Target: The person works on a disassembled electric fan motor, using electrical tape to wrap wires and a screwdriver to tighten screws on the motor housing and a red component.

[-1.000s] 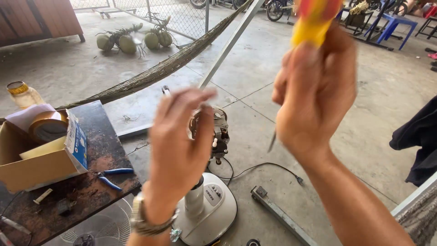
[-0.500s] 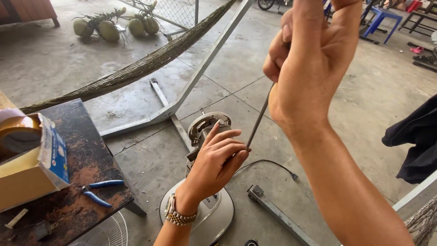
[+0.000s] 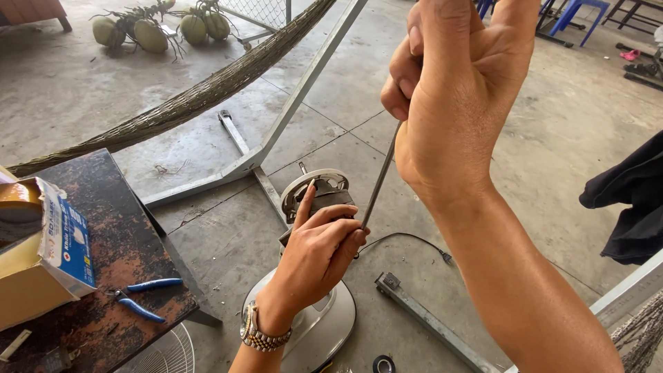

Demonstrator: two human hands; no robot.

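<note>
On the left, a rusty table (image 3: pixel 117 228) edge carries a yellow-and-blue cardboard box (image 3: pixel 48 255) and blue-handled pliers (image 3: pixel 141 297); open concrete lies beyond. The left hand (image 3: pixel 318 255) curls loosely on the fan motor (image 3: pixel 318 197), steadying the screwdriver (image 3: pixel 380 179) shaft. The right hand (image 3: pixel 456 103), near, is clenched around its handle.

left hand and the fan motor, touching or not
Touching. The head view shows the left hand laid over the fan motor, fingers resting on its housing with no gap, while the right hand holds the screwdriver shaft down beside those fingers.
</note>
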